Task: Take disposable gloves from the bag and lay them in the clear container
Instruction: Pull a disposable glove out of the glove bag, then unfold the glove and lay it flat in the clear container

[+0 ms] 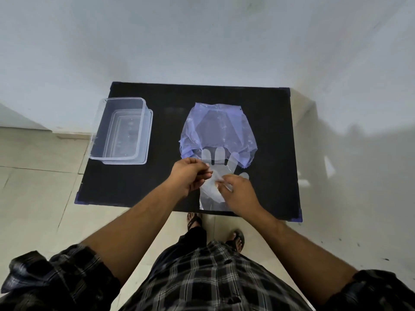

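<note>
A bluish translucent plastic bag [219, 131] lies flat on the black table [170, 104], its mouth toward me. Clear disposable gloves [219, 167] stick out of the mouth, fingers pointing into the bag, cuffs reaching the table's near edge. My left hand [189, 175] pinches the thin plastic at the left side of the gloves. Resting on the cuffs, my right hand [239, 191] has its fingertips pinched on a film layer. The clear container [122, 133] stands at the table's left side, apart from both hands; I see nothing inside it.
The table is small, with blue corner pieces, and stands against a pale wall. Tiled floor surrounds it. My feet in sandals [235, 240] are just below the near edge. The container overhangs the left edge slightly.
</note>
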